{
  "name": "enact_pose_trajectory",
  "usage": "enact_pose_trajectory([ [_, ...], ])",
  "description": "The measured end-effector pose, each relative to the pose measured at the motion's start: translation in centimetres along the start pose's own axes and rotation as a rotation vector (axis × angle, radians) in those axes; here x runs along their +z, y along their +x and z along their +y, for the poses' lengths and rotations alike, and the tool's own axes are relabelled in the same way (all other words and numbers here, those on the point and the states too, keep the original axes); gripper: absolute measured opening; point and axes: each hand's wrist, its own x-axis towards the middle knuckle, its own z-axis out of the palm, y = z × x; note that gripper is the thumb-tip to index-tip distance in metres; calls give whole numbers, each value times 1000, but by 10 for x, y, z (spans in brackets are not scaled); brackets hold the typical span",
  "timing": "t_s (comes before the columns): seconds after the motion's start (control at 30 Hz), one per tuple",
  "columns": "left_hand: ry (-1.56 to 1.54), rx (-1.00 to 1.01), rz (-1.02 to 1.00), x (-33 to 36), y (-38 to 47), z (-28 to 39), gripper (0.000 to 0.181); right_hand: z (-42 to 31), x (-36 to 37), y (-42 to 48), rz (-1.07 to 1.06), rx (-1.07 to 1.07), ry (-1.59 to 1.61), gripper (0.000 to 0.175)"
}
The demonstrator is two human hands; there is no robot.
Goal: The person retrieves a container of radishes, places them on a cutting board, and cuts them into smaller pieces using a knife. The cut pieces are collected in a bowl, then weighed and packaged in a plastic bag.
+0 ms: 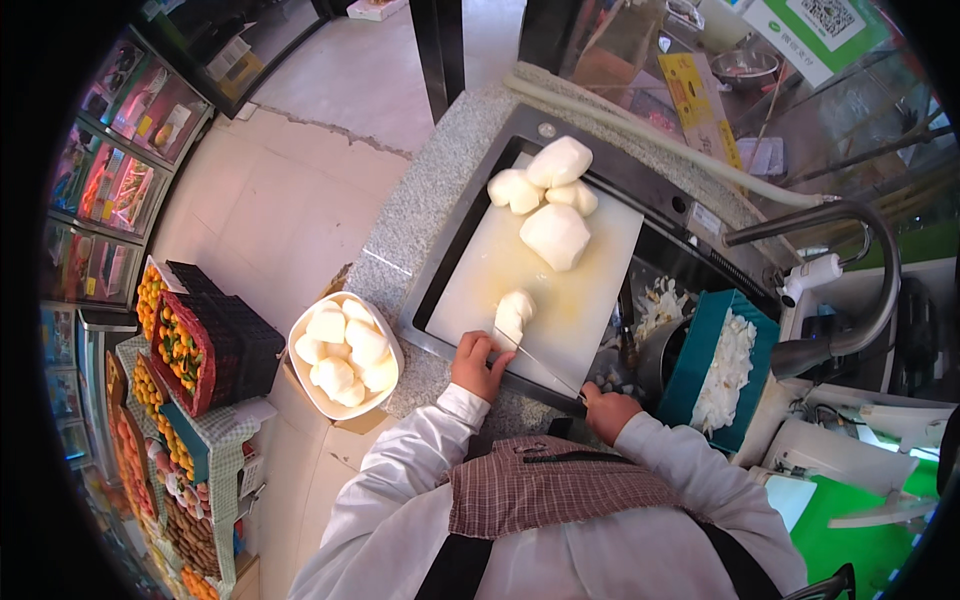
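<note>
My right hand (pixel 609 411) is closed around the handle of a knife (pixel 541 366) at the lower right corner of a white cutting board (pixel 457 289). The blade reaches left to a pale peeled root vegetable (pixel 513 315) on the board. My left hand (pixel 480 366) holds the near end of this piece, fingertips beside the blade tip. Several larger peeled pieces (pixel 555 237) lie at the board's far end. A white tub (pixel 298 375) full of peeled pieces stands left of the board.
The board lies over a dark sink (pixel 420 300) set in a grey stone counter (pixel 405 217). On the right are a teal basket (pixel 686 367) with peelings, a metal pot (pixel 660 360) and a curved faucet (pixel 889 292). Fruit crates (pixel 247 352) stand at the left.
</note>
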Motion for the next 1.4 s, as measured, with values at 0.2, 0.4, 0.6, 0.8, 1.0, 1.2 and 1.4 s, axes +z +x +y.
enact_pose_trajectory([
  [0.2, -14, 58, -8, -2, 0, -6, 18, 1, -16, -22, 42, -14, 15, 17],
  [0.4, -10, 61, -22, 0, -1, -8, 16, 3, -14, -24, 0, -14, -32, 17],
  [0.6, 10, 69, -24, 1, 0, -7, 14, 3, 1, -4, -53, 40, 14, 18],
  [0.8, 69, 44, -102, -3, 9, 0, 32, 4, -18, -34, 36, -72, 186, 25],
  [1.0, 280, 79, -75, 10, 23, 20, 64, 19, -14, -44, 292, -87, 222, 33],
  [1.2, 410, 13, -96, 18, 45, 19, 69, 30, 9, -40, 366, -138, 260, 36],
  [1.4, 430, -74, -267, 19, 53, 13, 54, 38, 5, -44, 339, -71, 271, 39],
])
